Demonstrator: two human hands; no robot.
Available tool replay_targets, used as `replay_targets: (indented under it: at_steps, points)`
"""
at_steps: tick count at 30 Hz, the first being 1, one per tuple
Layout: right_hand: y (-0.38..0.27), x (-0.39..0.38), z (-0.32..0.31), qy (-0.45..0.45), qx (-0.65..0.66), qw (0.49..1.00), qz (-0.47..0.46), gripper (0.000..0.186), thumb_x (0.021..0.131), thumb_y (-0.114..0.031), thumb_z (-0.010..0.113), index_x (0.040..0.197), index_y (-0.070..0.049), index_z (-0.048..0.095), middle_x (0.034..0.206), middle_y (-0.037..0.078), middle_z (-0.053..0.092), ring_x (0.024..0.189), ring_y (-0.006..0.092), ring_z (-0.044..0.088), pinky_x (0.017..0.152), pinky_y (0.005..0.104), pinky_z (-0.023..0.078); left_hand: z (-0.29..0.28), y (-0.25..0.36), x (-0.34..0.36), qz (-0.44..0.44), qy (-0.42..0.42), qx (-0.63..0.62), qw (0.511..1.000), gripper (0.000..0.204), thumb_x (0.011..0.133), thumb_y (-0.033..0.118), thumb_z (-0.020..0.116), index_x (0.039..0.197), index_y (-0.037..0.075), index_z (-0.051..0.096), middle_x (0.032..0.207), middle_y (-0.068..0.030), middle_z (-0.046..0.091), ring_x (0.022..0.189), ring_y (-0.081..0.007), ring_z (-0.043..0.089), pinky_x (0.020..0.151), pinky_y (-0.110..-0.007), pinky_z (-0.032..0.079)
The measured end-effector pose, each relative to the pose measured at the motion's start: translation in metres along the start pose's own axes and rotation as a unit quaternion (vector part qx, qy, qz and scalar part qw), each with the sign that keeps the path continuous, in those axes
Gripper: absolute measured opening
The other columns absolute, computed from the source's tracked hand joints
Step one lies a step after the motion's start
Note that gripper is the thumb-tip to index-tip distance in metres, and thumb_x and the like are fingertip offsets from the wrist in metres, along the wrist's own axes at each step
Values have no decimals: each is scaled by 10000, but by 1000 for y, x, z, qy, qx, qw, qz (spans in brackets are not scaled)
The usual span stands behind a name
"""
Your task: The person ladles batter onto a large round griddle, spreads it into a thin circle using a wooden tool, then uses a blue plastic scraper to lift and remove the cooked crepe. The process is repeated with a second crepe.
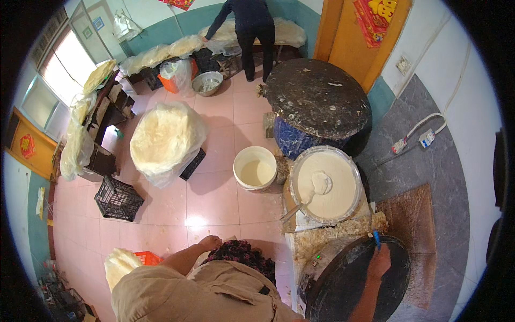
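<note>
My right hand (380, 261) is over the far part of a round black griddle (348, 284), its fingers closed on a small blue tool (376, 240). The tool's kind is too small to make out. My left hand (211, 242) rests by my lap, loosely curled, beside a dark floral cloth (241, 255); nothing shows in it. Beyond the griddle stands a wide tub of pale batter (335, 196). A ladle (300, 208) leans in that tub, its bowl coated with batter.
A white bucket (255, 185) holding pale batter stands left of the tub. Behind it is a big drum with a dark lid (316, 96). Stacked thin pale sheets (163, 139), a black crate (119, 198) and an orange basket (147, 258) lie leftward. A person (252, 27) bends at the far bench.
</note>
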State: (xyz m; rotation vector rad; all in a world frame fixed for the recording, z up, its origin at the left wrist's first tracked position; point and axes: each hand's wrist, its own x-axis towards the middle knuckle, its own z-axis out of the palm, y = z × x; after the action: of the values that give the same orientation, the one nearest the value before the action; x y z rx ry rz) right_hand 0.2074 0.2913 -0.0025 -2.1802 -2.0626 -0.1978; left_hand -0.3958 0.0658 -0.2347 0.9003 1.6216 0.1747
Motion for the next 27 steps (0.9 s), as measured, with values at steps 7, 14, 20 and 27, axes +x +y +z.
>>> replay_targets:
  at_steps: [7, 14, 20, 27]
  points:
    - [-51, -18, 13, -50, 15, 979, -198, 139, 876, -83, 576, 986, -45, 651, 910, 141, 632, 821, 336, 630, 722, 465, 518, -8, 15, 0, 24, 27, -20, 999, 351, 1000, 290, 450, 994, -6, 640, 941, -93, 677, 836, -188, 648, 749, -343, 541]
    - [171, 10, 40, 40, -148, 966, 210, 313, 926, -226, 579, 1188, -57, 599, 1058, 132, 679, 920, 307, 671, 750, 415, 551, -24, 1, 13, 39, 30, -42, 998, 339, 978, 299, 476, 972, 13, 658, 886, -94, 677, 782, -177, 630, 708, -332, 525]
    - [38, -38, -23, -85, -28, 985, 147, 237, 906, -200, 568, 1123, -115, 609, 1048, 107, 661, 897, 300, 660, 730, 409, 535, -31, -49, 0, 17, -30, -54, 998, 346, 956, 258, 466, 965, -37, 646, 883, -130, 678, 756, -196, 645, 658, -320, 548]
    - [-91, -122, -22, 11, 64, 963, -263, 121, 797, -131, 582, 912, -95, 569, 805, 46, 609, 760, 230, 617, 635, 386, 539, -23, 37, 38, 32, -93, 19, 995, 282, 961, 222, 492, 970, -26, 625, 893, -111, 672, 739, -170, 645, 635, -288, 553]
